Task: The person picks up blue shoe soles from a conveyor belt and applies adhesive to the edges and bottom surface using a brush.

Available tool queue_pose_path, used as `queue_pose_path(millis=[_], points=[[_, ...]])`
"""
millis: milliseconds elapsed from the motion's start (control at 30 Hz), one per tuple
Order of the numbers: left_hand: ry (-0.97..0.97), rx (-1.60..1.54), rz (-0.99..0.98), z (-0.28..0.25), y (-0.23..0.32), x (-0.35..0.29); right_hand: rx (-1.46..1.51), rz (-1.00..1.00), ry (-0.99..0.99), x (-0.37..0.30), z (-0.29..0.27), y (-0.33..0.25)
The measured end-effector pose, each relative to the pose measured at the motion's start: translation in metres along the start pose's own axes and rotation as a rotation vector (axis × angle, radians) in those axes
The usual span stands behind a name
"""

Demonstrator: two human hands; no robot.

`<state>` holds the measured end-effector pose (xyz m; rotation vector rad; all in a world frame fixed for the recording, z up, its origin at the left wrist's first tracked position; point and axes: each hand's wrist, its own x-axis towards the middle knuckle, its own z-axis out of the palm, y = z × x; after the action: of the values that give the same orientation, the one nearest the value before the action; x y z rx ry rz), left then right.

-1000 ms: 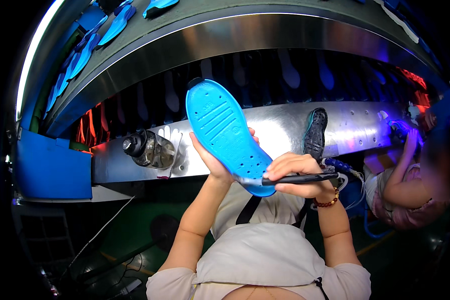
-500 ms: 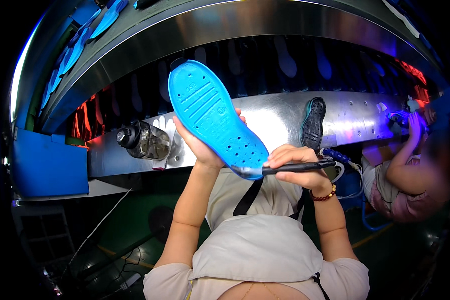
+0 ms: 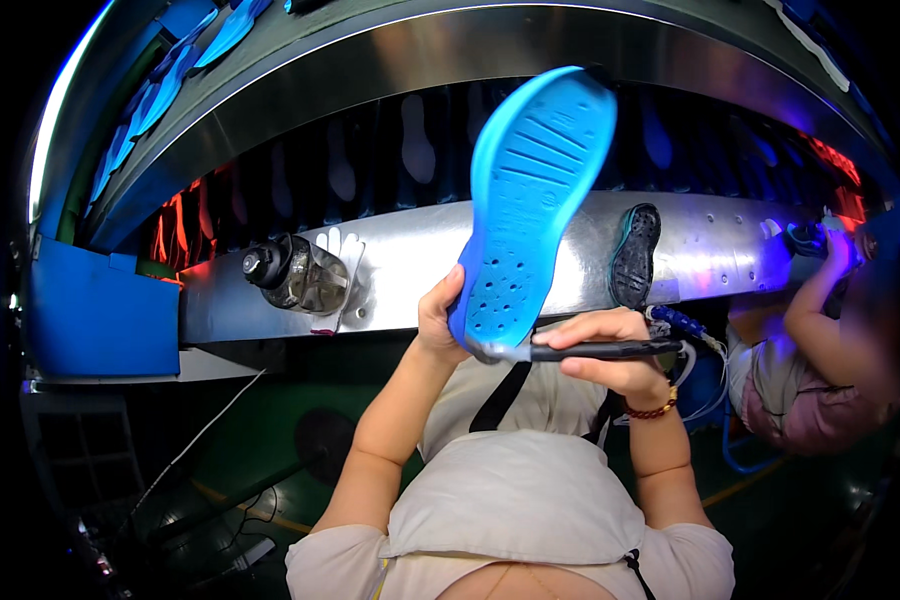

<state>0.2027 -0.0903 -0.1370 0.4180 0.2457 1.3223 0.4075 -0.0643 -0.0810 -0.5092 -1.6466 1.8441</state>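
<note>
A bright blue shoe sole (image 3: pixel 535 200) stands almost upright before me, its far end tilted right, its ribbed and holed face toward me. My left hand (image 3: pixel 442 308) grips its near left edge, the thumb showing beside the rim and the other fingers mostly hidden behind. In my right hand (image 3: pixel 620 328) is a black-handled brush (image 3: pixel 610 350), held level between fingers and thumb. Its pale bristles meet the rim at the sole's near end.
On the metal ledge (image 3: pixel 400 240) are a dark-lidded clear bottle (image 3: pixel 305 275), a white glove (image 3: pixel 350 255) and a black sole (image 3: pixel 634 255). Dark slots with more soles (image 3: pixel 418 140) run behind. A co-worker's arm (image 3: pixel 810 300) reaches in at right. Blue soles (image 3: pixel 165 85) lie far left.
The blue sole has swung its far end from the left to the right and turned its side edge into view. The left hand now holds it nearer its near end. The brush stays at that end.
</note>
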Motion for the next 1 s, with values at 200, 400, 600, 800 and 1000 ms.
queue_pose_path(millis=[200,400,600,800,1000], points=[[0.012,0.163,-0.200,0.019,0.019,0.007,-0.244,-0.131,-0.126,0.012,-0.008,-0.006],[0.082,0.246,-0.533,0.024,0.035,0.008,-0.262,-0.219,-0.270,0.016,-0.026,-0.035],[0.080,0.623,-0.749,0.041,0.046,0.012,-0.473,-0.137,-0.528,0.022,-0.037,-0.049],[0.039,0.680,-0.702,0.036,0.059,0.012,-0.486,-0.155,-0.448,0.021,-0.039,-0.034],[0.217,0.564,-0.637,0.026,0.065,0.001,-0.459,-0.224,-0.202,0.015,-0.051,-0.031]])
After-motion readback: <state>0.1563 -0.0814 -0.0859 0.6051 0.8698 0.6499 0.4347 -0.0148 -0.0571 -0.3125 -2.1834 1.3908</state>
